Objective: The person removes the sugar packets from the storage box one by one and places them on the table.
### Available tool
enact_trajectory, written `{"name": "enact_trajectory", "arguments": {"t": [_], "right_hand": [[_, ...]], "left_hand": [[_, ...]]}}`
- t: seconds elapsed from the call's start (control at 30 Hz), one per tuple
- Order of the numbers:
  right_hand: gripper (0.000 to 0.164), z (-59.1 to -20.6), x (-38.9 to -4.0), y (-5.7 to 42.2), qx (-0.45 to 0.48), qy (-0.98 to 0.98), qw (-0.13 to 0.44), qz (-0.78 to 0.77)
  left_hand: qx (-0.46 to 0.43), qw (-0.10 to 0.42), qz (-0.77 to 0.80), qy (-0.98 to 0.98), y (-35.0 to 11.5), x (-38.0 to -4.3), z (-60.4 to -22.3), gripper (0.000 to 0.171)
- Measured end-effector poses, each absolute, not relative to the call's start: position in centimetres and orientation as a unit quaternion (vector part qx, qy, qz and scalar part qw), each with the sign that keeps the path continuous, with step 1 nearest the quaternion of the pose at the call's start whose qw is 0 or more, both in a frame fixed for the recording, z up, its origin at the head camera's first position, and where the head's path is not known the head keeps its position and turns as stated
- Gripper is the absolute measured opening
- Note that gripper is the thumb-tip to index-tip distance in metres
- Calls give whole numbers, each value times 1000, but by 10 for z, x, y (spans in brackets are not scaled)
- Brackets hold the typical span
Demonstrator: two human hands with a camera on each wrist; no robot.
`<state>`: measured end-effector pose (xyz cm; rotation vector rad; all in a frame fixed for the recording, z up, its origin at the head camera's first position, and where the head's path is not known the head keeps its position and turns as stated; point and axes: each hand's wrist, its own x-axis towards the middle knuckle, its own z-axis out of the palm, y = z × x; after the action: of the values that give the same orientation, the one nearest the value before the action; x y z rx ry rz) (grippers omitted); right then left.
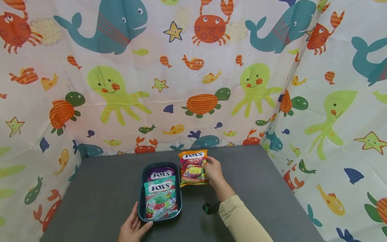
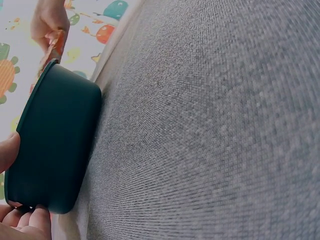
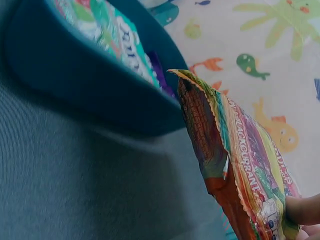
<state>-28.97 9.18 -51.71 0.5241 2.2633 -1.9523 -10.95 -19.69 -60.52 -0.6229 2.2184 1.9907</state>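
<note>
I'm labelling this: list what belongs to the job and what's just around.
Likely in the job:
orange bag, in the right hand
tub, left hand holding it
mint bag, purple bag, inside it

Just around:
table
sea-animal cloth
black device

A grey counter point(image 1: 257, 195) lies below the right grip point(image 1: 215, 170); beyond that grip and to its right hangs white cloth point(image 1: 178, 74) printed with orange crabs point(image 1: 209, 29), teal whales point(image 1: 105, 32) and green octopuses point(image 1: 102, 76).

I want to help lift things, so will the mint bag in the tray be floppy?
Probably bendy: the mint bag looks thin and crinkly along its edge. It might be a bit slippery, because its surface looks shiny. It likely won't roll, being flattish.
</note>
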Motion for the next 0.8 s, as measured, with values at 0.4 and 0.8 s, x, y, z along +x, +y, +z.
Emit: {"name": "enact_trajectory", "arguments": {"t": [0.4, 0.8], "right_hand": [[43, -547, -297, 106, 181, 755, 47, -628], [42, -567, -296, 102, 183, 756, 68, -625]], "left_hand": [[-206, 50, 645, 734, -196, -109, -604, 110], [-210, 57, 638, 739, -197, -110, -603, 111]]}}
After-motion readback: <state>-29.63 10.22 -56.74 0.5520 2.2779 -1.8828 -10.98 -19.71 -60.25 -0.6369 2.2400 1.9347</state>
